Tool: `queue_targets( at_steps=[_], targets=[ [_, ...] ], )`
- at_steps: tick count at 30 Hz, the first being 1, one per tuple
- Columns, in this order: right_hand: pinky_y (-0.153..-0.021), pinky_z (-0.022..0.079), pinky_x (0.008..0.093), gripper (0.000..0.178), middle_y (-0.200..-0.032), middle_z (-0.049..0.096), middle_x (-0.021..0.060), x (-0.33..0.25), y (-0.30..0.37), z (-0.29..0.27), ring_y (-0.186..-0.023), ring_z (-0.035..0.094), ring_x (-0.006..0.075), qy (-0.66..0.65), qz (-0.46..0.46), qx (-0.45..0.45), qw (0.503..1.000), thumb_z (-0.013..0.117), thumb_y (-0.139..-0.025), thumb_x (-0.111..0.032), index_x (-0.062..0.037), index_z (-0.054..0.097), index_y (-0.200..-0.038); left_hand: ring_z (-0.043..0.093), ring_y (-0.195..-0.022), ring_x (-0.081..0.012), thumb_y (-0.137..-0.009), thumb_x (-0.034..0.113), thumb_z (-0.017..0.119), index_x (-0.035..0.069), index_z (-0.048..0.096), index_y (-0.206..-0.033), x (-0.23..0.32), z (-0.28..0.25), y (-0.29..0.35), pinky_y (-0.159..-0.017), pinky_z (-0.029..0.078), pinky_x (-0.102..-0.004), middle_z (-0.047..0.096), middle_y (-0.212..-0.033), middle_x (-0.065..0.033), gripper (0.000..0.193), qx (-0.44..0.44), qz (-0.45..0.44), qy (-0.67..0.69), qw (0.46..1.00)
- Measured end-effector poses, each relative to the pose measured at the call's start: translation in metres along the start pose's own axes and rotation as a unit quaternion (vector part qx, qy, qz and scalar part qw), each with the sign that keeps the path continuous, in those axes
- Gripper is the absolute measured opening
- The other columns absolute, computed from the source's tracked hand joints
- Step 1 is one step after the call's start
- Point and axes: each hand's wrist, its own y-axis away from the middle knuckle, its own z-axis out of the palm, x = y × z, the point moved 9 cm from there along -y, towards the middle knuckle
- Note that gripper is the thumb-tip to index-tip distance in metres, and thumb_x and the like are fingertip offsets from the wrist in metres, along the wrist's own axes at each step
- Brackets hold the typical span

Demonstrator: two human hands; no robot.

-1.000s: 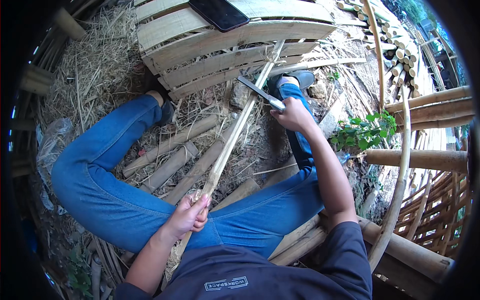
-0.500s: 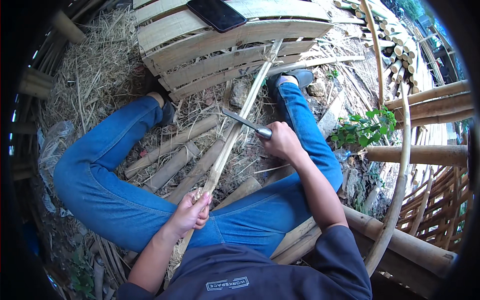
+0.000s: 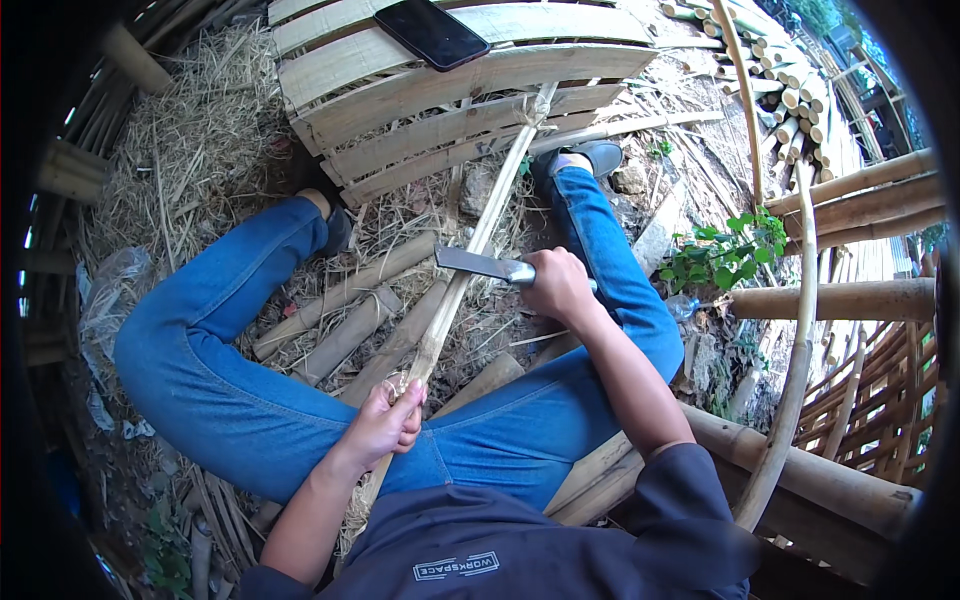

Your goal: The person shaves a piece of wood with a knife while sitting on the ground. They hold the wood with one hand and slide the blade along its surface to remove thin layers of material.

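Observation:
My left hand (image 3: 385,425) is closed around the near end of a long bamboo strip (image 3: 470,262), just above my lap. From there the strip slants away to the right, and its far end reaches the front of a wooden slatted crate (image 3: 400,105). My right hand (image 3: 560,288) grips the metallic handle of a knife (image 3: 475,263) with a broad flat blade. The blade lies across the strip about midway along, its squared tip pointing left and its flat face turned up. Whether the edge touches the strip I cannot tell.
A black phone (image 3: 432,33) lies on the crate. Cut bamboo pieces (image 3: 350,335) and straw (image 3: 195,165) cover the ground between my legs and to the left. At the right stand bamboo rails (image 3: 840,305), a leafy plant (image 3: 725,255) and a stack of bamboo poles (image 3: 795,100).
My right hand has shifted slightly nearer, and the knife has turned so its blade lies more level with the flat face showing. The left hand and strip are nearly still.

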Motion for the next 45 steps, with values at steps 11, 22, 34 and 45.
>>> queue_targets(
  at_steps=[11, 22, 34, 45],
  targets=[
    [-0.069, 0.054, 0.0464, 0.015, -0.069, 0.065, 0.0185, 0.005, 0.003, -0.005, -0.068, 0.066, 0.0367, 0.004, -0.007, 0.031, 0.999, 0.065, -0.063, -0.012, -0.0088, 0.071, -0.077, 0.023, -0.039, -0.0018, -0.105, 0.035, 0.040, 0.013, 0.045, -0.089, -0.002, 0.000, -0.002, -0.036, 0.016, -0.0196, 0.026, -0.052, 0.0079, 0.027, -0.001, 0.005, 0.006, 1.000],
    [-0.072, 0.054, 0.0485, 0.015, -0.070, 0.065, 0.0226, -0.001, 0.004, -0.004, -0.071, 0.066, 0.0405, -0.011, -0.010, -0.019, 1.000, 0.063, -0.068, -0.015, -0.0053, 0.069, -0.078, 0.023, -0.039, -0.0018, -0.104, 0.036, 0.041, 0.014, 0.045, -0.088, -0.001, 0.000, -0.004, -0.035, 0.016, -0.0198, 0.025, -0.052, 0.0082, 0.028, -0.008, 0.006, 0.015, 1.000],
    [-0.076, 0.052, 0.0480, 0.015, -0.071, 0.063, 0.0247, -0.002, 0.009, 0.004, -0.072, 0.064, 0.0415, -0.043, 0.027, -0.037, 0.998, 0.059, -0.068, -0.009, -0.0038, 0.070, -0.077, 0.023, -0.040, -0.0022, -0.104, 0.034, 0.042, 0.014, 0.045, -0.091, -0.002, 0.000, -0.001, -0.036, 0.017, -0.0199, 0.028, -0.054, 0.0075, 0.025, 0.003, -0.009, 0.019, 1.000],
    [-0.079, 0.053, 0.0478, 0.016, -0.076, 0.065, 0.0264, 0.001, 0.023, -0.008, -0.077, 0.066, 0.0414, -0.028, 0.095, -0.123, 0.987, 0.063, -0.073, -0.012, 0.0019, 0.069, -0.078, 0.040, -0.045, -0.0053, -0.100, 0.037, 0.052, 0.004, 0.053, -0.106, 0.011, -0.011, 0.005, -0.040, 0.033, -0.0225, 0.045, -0.058, 0.0036, 0.034, 0.135, 0.036, -0.126, 0.982]
  ],
)
